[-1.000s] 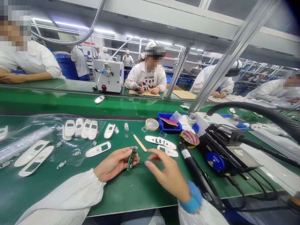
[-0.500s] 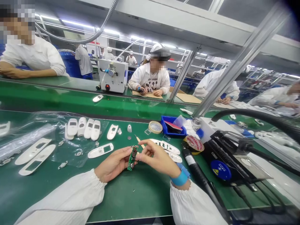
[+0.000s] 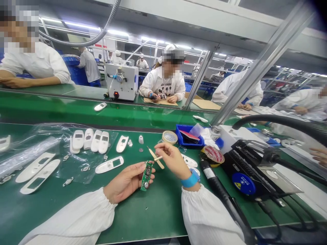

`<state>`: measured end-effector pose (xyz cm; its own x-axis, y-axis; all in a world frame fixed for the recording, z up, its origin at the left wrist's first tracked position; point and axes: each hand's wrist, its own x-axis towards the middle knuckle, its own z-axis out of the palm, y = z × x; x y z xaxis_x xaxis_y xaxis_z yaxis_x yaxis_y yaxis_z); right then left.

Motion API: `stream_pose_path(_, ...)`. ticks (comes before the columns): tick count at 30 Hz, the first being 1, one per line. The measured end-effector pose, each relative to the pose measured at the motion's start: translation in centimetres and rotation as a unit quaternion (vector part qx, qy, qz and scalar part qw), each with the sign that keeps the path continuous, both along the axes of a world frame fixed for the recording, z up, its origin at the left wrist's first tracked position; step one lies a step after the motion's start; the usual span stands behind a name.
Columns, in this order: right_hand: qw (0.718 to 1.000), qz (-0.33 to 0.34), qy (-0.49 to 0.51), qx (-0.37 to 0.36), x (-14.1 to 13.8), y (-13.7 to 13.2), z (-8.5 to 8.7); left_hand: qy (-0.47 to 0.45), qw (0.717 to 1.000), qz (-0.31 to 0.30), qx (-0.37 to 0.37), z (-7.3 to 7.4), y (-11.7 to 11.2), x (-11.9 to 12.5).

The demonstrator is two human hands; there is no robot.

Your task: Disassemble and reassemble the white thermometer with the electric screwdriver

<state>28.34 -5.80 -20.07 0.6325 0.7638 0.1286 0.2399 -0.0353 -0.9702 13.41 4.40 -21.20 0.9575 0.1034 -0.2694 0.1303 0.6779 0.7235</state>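
Observation:
My left hand (image 3: 126, 182) is closed on a small green circuit board (image 3: 146, 175), holding it upright just above the green mat (image 3: 153, 211). My right hand (image 3: 171, 157) hovers just right of the board. Its thumb and forefinger pinch a small pale piece (image 3: 158, 158) whose nature I cannot make out. A thin wooden stick (image 3: 153, 153) lies on the mat right under that pinch. White casing halves (image 3: 109, 164) lie to the left of my hands.
Several white handset bodies (image 3: 90, 140) rest on a plastic bag. Behind my hands are a tape roll (image 3: 170, 136), a blue tray (image 3: 187, 140) and a red-patterned roll (image 3: 212, 154). A black soldering station (image 3: 245, 170) and its iron (image 3: 214, 185) fill the right. People work across the conveyor belt (image 3: 76, 112).
My right hand came in from the near right to the board, then lifted slightly with a small pale piece pinched. My left hand tilted the board more upright.

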Motion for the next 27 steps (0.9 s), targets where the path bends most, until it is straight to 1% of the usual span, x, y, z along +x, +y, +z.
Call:
stream_pose_path(2,0.999,-0.021,0.027,0.024,-0.7,-0.1,-0.5,-0.009,0.999,0.05,0.004,0.0,0.2,0.1)
stream_pose_path(3,0.999,-0.02,0.036,0.021,-1.1,-0.1,-0.6,-0.015,0.997,0.071,0.01,0.0,0.3,0.2)
stream_pose_path(4,0.999,-0.006,0.043,0.008,-1.6,-0.2,-0.7,-0.023,0.996,0.088,0.018,-0.1,0.5,0.2)
stream_pose_path(7,0.995,0.072,0.056,-0.048,-3.1,-0.3,-0.8,-0.033,0.991,0.123,0.041,-0.3,1.0,0.3)
stream_pose_path(8,0.993,0.088,0.054,-0.062,-3.5,-0.3,-0.9,-0.03,0.99,0.133,0.048,-0.4,1.1,0.3)
stream_pose_path(9,0.992,0.094,0.049,-0.071,-3.8,-0.3,-0.9,-0.024,0.988,0.144,0.054,-0.5,1.1,0.3)
stream_pose_path(12,0.992,0.083,0.044,-0.079,-4.1,-0.3,-1.3,-0.011,0.983,0.168,0.078,-0.8,1.2,0.4)
stream_pose_path(16,0.99,0.088,0.072,-0.078,-4.2,-0.3,-1.7,-0.001,0.976,0.181,0.118,-0.9,1.2,0.5)
stream_pose_path(19,0.989,0.084,0.087,-0.082,-4.3,-0.2,-1.7,0.008,0.974,0.182,0.135,-0.9,1.1,0.4)
stream_pose_path(27,0.985,0.093,0.131,-0.062,-4.2,-0.2,-1.9,0.013,0.979,0.166,0.117,-0.6,1.3,0.3)
